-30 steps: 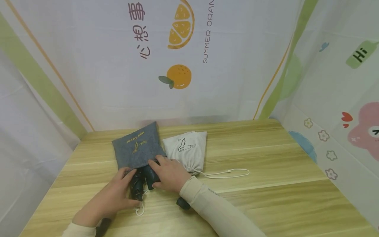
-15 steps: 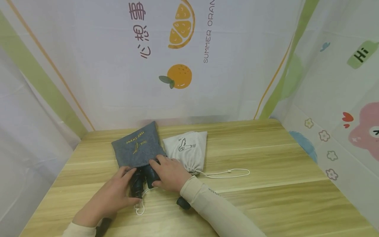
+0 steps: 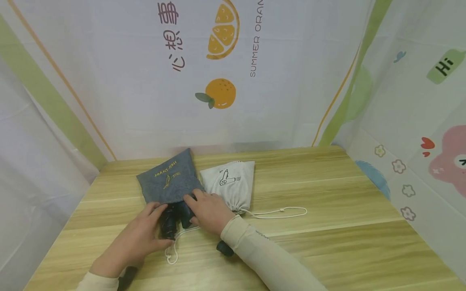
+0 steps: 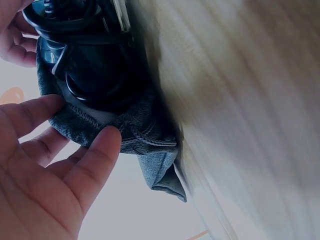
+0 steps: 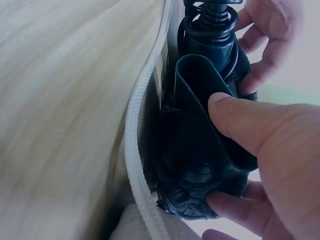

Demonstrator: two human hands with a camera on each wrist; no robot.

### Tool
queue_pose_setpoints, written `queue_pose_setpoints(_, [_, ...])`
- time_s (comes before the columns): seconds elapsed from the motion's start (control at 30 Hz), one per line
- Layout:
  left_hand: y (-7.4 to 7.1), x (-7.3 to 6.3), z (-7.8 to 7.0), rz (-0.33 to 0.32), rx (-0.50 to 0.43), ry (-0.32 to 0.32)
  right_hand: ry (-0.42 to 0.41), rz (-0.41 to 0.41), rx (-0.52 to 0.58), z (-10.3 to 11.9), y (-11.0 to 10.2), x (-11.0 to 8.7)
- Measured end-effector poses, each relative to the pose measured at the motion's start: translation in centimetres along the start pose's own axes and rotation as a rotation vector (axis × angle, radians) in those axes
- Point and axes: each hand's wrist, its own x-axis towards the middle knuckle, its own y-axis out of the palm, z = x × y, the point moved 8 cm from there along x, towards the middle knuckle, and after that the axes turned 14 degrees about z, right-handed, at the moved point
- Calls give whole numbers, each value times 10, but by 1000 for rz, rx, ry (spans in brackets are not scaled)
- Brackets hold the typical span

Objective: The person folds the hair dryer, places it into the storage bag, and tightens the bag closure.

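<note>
A blue-grey fabric pouch (image 3: pixel 171 178) lettered "Hair Dryer" lies at the table's far left, its mouth toward me. Out of that mouth sticks a folded black hair dryer (image 3: pixel 185 214); the rest of it is hidden inside. Its cord (image 4: pixel 85 35) is wound round the handle, beside the flat nozzle (image 5: pixel 200 75). My left hand (image 3: pixel 140 230) holds the pouch's rim at the left, fingers at the cloth edge. With the thumb on the nozzle's opening and fingers against the rim, my right hand (image 3: pixel 214 214) grips the dryer from the right.
A whitish drawstring pouch (image 3: pixel 229 182) printed with a dryer lies to the right, its cord (image 3: pixel 284 212) trailing right. Another white cord loop (image 3: pixel 172 256) lies before the dryer. A black round-ended object (image 3: pixel 225 248) shows under the right wrist. Printed cloth (image 3: pixel 291 101) hangs behind the table.
The hair dryer has edged slightly away from me and a little deeper into the blue-grey pouch. Both hands have shifted only slightly. More of the white cord shows in front.
</note>
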Motion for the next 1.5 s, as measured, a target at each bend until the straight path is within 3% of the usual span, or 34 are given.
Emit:
queue_pose_setpoints(0.67, [-1,2,2,-21,-6,-22,-4,-72,66,-5,-8,-2])
queue_pose_setpoints(1.23, [-3,1,0,-87,8,42,8,-102,106,-7,-6,-4])
queue_pose_setpoints(1.5, [5,0,3,-30,-15,30,36,-42,163,-10,0,-3])
